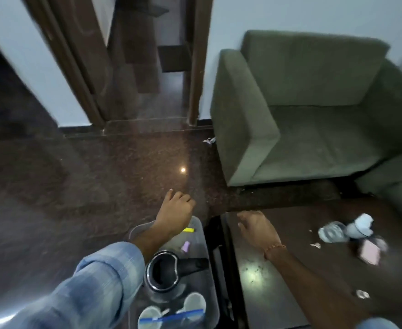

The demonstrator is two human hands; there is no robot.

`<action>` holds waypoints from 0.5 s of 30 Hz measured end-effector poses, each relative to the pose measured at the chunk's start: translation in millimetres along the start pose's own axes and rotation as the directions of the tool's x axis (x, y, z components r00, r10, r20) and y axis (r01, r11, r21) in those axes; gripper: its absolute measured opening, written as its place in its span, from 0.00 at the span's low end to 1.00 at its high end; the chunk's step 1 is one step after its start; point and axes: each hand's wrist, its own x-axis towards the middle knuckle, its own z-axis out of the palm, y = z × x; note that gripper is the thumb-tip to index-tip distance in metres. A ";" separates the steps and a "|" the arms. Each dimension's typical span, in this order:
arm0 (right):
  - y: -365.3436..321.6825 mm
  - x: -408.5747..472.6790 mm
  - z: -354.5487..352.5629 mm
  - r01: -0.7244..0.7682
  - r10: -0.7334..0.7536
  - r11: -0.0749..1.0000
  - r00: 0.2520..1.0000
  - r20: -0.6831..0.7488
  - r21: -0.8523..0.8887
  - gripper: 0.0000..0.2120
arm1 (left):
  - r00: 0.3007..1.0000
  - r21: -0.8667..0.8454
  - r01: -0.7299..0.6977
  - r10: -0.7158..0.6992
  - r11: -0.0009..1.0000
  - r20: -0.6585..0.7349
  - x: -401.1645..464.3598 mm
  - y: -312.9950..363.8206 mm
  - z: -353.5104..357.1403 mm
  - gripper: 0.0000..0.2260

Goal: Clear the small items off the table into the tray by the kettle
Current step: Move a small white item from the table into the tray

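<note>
A clear plastic tray sits low at the centre, holding a black kettle, a yellow item, a small pink item and two upturned cups. My left hand hovers over the tray's far end with fingers loosely curled; nothing shows in it. My right hand reaches over the near-left corner of the dark table, fingers spread, holding nothing. On the table's right lie a crumpled clear wrapper, a white cup, a pink box and a small scrap.
A green armchair stands behind the table, with a second seat at the far right. A bottle cap or ring lies near the table's front edge. Dark polished floor spreads left, with a scrap of litter by the doorway.
</note>
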 end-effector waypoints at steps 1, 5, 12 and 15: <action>15.1 -14.3 -8.8 -0.027 0.027 1.000 0.999 -0.028 0.006 0.15 | 0.999 0.005 -0.037 0.037 0.999 -0.014 7.1 19.8 -7.3 0.13; 68.0 -62.2 -28.8 -0.120 0.125 0.991 0.989 -0.083 0.061 0.14 | 0.983 -0.023 -0.174 0.172 0.984 -0.069 26.2 91.5 -27.7 0.14; 178.4 -182.4 -46.7 -0.238 0.263 0.960 0.946 -0.187 0.146 0.10 | 0.950 -0.032 -0.306 0.303 0.952 -0.069 29.7 244.2 -25.4 0.14; 222.9 -235.3 -51.2 -0.257 0.299 0.945 0.928 -0.222 0.201 0.09 | 0.946 -0.053 -0.324 0.323 0.945 -0.031 20.8 311.7 -17.0 0.14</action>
